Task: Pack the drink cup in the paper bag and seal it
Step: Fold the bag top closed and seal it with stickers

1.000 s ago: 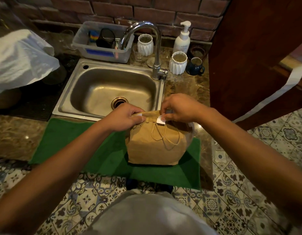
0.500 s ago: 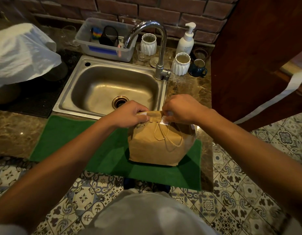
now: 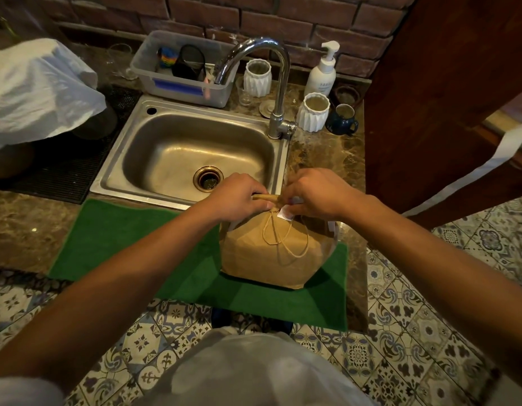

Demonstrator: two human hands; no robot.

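A brown paper bag (image 3: 268, 259) stands upright on a green mat (image 3: 136, 244) at the counter's front edge. Its top is folded down into a narrow rolled strip, and its twine handles hang loose over the front face. My left hand (image 3: 239, 197) pinches the left end of the folded top. My right hand (image 3: 312, 191) grips the right end and presses a small white sticker (image 3: 284, 213) against the fold. The drink cup is hidden inside the bag.
A steel sink (image 3: 195, 153) with a curved tap (image 3: 271, 83) lies just behind the bag. Two white ribbed cups (image 3: 314, 112), a soap pump bottle (image 3: 322, 71), a blue mug (image 3: 343, 120) and a plastic tub (image 3: 183, 74) stand behind it. A wooden panel (image 3: 444, 83) rises at right.
Both hands stay on the bag's top. The fold has been rolled tighter and the hands have drawn closer together, with the sticker still under my right fingers.
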